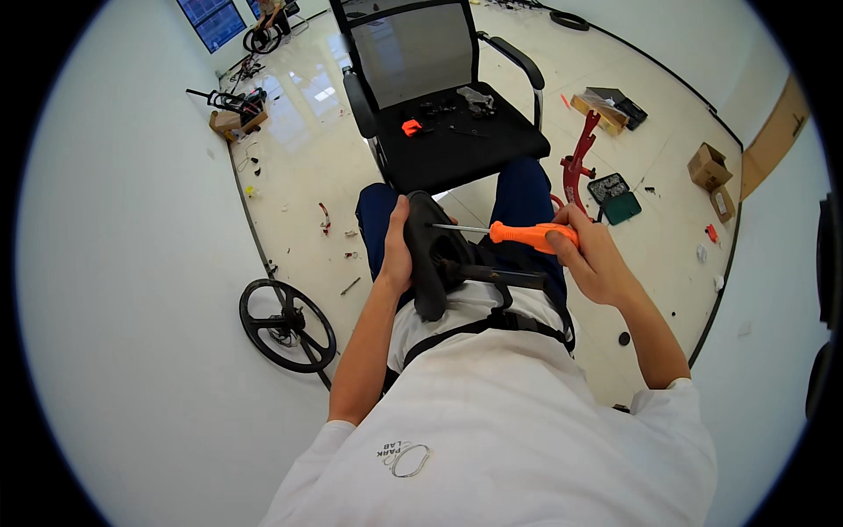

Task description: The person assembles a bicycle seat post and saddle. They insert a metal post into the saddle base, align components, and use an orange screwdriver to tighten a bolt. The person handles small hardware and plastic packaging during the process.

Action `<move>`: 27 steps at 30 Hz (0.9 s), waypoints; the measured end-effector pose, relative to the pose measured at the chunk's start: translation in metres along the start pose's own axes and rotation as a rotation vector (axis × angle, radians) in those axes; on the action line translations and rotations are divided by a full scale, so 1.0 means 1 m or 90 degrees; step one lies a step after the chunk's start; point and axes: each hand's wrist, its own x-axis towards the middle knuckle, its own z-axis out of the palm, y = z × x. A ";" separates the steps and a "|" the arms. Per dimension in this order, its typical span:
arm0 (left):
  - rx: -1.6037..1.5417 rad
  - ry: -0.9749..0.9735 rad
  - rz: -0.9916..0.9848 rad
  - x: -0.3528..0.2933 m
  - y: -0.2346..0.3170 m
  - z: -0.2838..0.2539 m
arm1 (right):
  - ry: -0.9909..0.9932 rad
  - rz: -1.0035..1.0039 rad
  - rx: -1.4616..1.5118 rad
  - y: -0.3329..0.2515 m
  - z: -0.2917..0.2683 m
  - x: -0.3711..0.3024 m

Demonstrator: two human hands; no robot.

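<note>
A black bicycle saddle (427,255) rests on its side over my lap, its seat post (502,277) pointing right. My left hand (398,249) is wrapped round the saddle's left side, with the fingers mostly hidden behind it. In my right hand (594,255) is a screwdriver (531,235) with an orange handle, gripped near the butt end. Its metal shaft runs left, and the tip meets the underside of the saddle. Whether a screw sits at the tip is too small to tell.
Ahead stands a black office chair (457,132) with small parts on its seat. A red frame piece (576,162) and a tool case (615,200) are to the right. A black spoked wheel (288,325) leans at the left wall. Far off, another person (270,18) handles a wheel.
</note>
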 end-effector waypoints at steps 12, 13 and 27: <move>-0.002 -0.001 -0.006 0.001 0.000 -0.004 | 0.042 -0.130 -0.045 -0.004 0.003 -0.001; 0.003 0.006 0.000 0.001 0.000 -0.002 | 0.016 -0.090 -0.061 -0.004 0.001 0.000; -0.031 -0.016 0.010 0.002 0.003 -0.005 | 0.054 -0.184 -0.077 0.002 0.001 0.004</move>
